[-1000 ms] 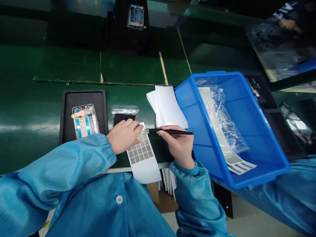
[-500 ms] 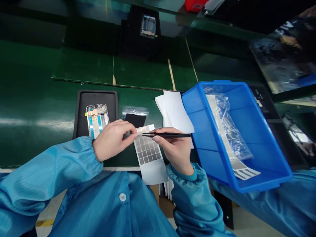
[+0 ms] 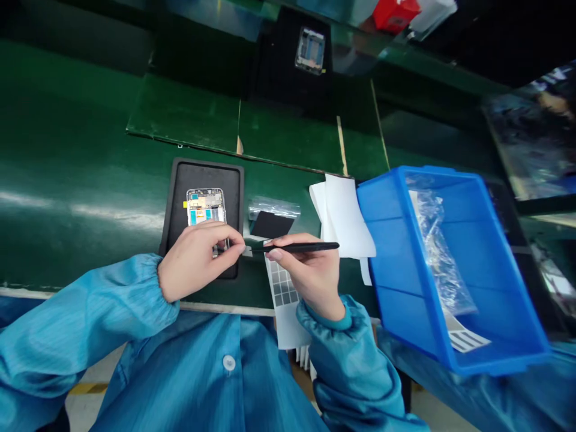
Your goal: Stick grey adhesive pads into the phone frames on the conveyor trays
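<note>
My right hand (image 3: pixel 317 273) grips black tweezers (image 3: pixel 310 246), held nearly level with the tip pointing left. At that tip is a small pale grey sticker (image 3: pixel 247 251), its other end pinched between the thumb and forefinger of my left hand (image 3: pixel 193 258). Below the right hand lies a white sheet (image 3: pixel 289 327) with rows of grey rectangular stickers, partly covered by the fingers. An opened phone (image 3: pixel 207 198) with its inner parts showing rests in a black tray (image 3: pixel 170 210). My left hand hovers over it and hides its lower part.
Behind the sheet sits a clear zip bag (image 3: pixel 279 207) with a black piece (image 3: pixel 272 225). White papers (image 3: pixel 346 216) lean by a blue bin (image 3: pixel 389 240) holding plastic wrap (image 3: pixel 445 258) and a striped strip (image 3: pixel 468 341). Another phone (image 3: pixel 310 51) lies at the back. A person's blue sleeve (image 3: pixel 454 390) shows at right.
Both hands have moved left off the sticker sheet, relative to the bench, and the left hand is now over the phone. The small sticker shows between fingertips and tweezers. The view has shifted left.
</note>
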Demonstrator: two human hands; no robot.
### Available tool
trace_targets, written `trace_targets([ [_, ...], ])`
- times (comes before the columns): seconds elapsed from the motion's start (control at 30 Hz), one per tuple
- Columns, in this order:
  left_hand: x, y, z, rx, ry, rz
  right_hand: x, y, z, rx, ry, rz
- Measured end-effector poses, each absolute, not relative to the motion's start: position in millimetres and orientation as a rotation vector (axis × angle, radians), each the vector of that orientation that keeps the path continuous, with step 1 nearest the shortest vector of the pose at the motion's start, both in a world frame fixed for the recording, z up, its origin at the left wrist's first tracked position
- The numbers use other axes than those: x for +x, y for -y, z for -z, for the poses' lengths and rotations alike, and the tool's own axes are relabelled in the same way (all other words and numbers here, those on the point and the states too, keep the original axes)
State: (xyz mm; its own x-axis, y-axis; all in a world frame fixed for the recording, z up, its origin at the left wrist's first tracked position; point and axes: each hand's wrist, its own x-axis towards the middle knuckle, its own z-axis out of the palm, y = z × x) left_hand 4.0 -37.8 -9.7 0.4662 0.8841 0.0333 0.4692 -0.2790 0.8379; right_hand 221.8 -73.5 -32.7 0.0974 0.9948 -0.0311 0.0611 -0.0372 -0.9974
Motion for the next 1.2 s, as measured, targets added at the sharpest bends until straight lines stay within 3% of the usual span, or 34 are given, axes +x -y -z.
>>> trace_targets([
  [0.33,-70.0,17.5,42.9,2.357,-1.463,-0.748,184.9,46.5,32.3,-1.428,1.145,-1.147],
  [0.67,-71.2,12.2,67.8,2.487,-1.348,-0.809,143.9,6.5,53.0,-1.444,1.128,-1.296],
  [1.2,-68.2,14.2,68.6,2.498,-1.369,-0.771,139.6,11.4,54.8,-1.547,1.224,-1.161],
])
